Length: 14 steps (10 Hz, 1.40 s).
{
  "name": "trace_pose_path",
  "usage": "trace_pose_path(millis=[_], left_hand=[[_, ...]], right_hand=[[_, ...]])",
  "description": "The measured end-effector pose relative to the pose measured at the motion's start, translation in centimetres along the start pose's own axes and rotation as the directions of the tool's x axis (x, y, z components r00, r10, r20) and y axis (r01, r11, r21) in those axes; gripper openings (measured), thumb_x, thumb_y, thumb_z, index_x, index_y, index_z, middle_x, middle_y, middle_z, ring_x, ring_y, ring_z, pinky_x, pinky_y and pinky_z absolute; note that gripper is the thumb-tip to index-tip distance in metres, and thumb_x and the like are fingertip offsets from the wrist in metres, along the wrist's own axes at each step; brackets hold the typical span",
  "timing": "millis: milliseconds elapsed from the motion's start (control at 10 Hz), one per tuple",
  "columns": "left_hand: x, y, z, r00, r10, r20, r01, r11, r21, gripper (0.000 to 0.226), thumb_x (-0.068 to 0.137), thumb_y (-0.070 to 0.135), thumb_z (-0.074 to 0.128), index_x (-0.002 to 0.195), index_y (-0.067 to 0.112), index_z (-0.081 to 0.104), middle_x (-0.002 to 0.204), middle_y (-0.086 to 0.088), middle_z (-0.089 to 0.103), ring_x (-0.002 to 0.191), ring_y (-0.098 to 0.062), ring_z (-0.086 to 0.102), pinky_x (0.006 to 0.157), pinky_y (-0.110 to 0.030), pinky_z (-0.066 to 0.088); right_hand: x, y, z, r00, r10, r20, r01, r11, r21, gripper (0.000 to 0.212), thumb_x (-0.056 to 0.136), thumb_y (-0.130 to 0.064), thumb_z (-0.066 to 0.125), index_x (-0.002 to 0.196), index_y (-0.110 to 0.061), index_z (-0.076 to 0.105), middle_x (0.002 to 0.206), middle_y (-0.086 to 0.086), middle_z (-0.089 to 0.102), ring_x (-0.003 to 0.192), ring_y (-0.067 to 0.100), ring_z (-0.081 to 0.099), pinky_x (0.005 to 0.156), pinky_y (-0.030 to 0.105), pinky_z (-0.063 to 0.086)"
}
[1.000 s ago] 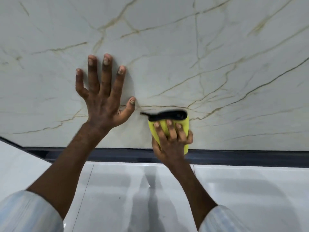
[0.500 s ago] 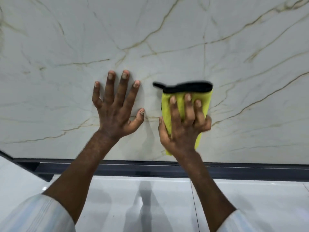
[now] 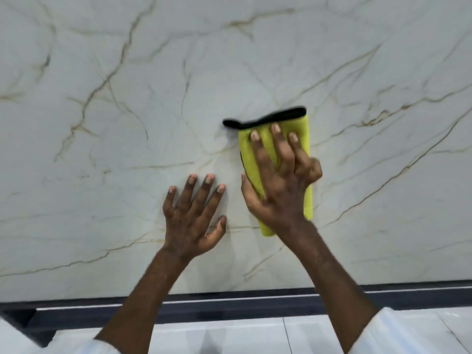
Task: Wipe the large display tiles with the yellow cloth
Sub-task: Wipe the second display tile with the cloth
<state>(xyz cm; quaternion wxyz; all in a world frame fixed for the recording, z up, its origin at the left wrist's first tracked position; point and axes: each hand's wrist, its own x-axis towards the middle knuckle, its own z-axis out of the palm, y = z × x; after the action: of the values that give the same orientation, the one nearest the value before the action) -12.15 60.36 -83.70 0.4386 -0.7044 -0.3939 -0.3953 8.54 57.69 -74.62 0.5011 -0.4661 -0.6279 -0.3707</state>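
**Press flat, overlap your passes**

The yellow cloth (image 3: 307,203), folded with its black edging (image 3: 268,120) uppermost, lies flat against the veined display tile (image 3: 127,175), near the middle of the part in view. Your right hand (image 3: 278,185) covers it with fingers spread and fairly straight, pressing rather than gripping; the little finger is too blurred to read. Your left hand (image 3: 192,221) is splayed flat on bare tile just beside it, holding nothing. Spread pressure through the whole palm so the fold does not bunch, and overlap each pass. The braced hand will likely leave prints, so wipe that spot too. The dark base rail (image 3: 229,305) marks your lower limit
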Motion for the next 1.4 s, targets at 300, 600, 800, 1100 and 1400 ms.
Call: trace_pose_path(millis=[300, 600, 800, 1100, 1400], left_hand=[[16.0, -3.9, -6.5, 0.983, -0.077, -0.166, 0.069, 0.996, -0.055, 0.068, 0.100, 0.045, 0.049, 0.161, 0.019, 0.039, 0.171, -0.015, 0.024, 0.155, -0.031, 0.024, 0.116, -0.054, 0.020], [22.4, -6.1, -5.6, 0.985, -0.081, -0.155, 0.098, 0.990, 0.101, 0.066, 0.107, 0.045, 0.035, 0.165, 0.012, 0.031, 0.171, -0.013, 0.027, 0.160, -0.035, 0.022, 0.120, -0.066, 0.018], [22.6, -6.5, -5.5, 0.978, -0.064, -0.197, 0.079, 0.995, 0.067, 0.066, 0.106, 0.045, 0.036, 0.163, 0.012, 0.035, 0.171, -0.013, 0.028, 0.159, -0.036, 0.023, 0.120, -0.065, 0.023], [22.7, -6.5, -5.5, 0.980, -0.056, -0.190, 0.072, 0.994, 0.082, 0.066, 0.106, 0.045, 0.036, 0.163, 0.012, 0.036, 0.171, -0.012, 0.028, 0.159, -0.036, 0.024, 0.121, -0.064, 0.022], [23.6, -5.9, -7.1, 0.980, -0.083, -0.181, 0.079, 0.997, -0.025, 0.063, 0.100, 0.039, 0.046, 0.155, 0.009, 0.050, 0.169, -0.015, 0.033, 0.158, -0.036, 0.027, 0.115, -0.064, 0.027]], right_hand=[[-6.4, 1.0, 0.8, 0.996, 0.063, 0.065, -0.055, 0.991, -0.120, 0.079, 0.084, -0.049, 0.064, 0.157, -0.031, 0.037, 0.166, -0.003, 0.025, 0.148, 0.025, 0.025, 0.102, 0.060, 0.032], [12.0, 0.9, -2.4, 0.994, 0.023, -0.110, -0.026, 0.999, -0.024, 0.082, 0.078, -0.047, 0.064, 0.155, -0.030, 0.046, 0.164, 0.002, 0.036, 0.147, 0.026, 0.032, 0.101, 0.057, 0.032], [18.1, 2.1, -3.4, 0.981, -0.011, -0.195, -0.006, 0.996, -0.086, 0.076, 0.085, -0.046, 0.063, 0.156, -0.028, 0.046, 0.165, 0.002, 0.038, 0.148, 0.026, 0.036, 0.102, 0.059, 0.034], [18.0, 1.5, -3.9, 0.984, -0.128, -0.121, 0.118, 0.989, -0.086, 0.076, 0.082, -0.048, 0.065, 0.154, -0.031, 0.048, 0.163, -0.001, 0.041, 0.146, 0.025, 0.035, 0.101, 0.059, 0.035], [30.4, 2.2, -6.1, 0.975, -0.034, -0.218, 0.011, 0.995, -0.103, 0.073, 0.088, -0.052, 0.059, 0.157, -0.033, 0.044, 0.165, -0.003, 0.038, 0.147, 0.022, 0.034, 0.100, 0.052, 0.033]])
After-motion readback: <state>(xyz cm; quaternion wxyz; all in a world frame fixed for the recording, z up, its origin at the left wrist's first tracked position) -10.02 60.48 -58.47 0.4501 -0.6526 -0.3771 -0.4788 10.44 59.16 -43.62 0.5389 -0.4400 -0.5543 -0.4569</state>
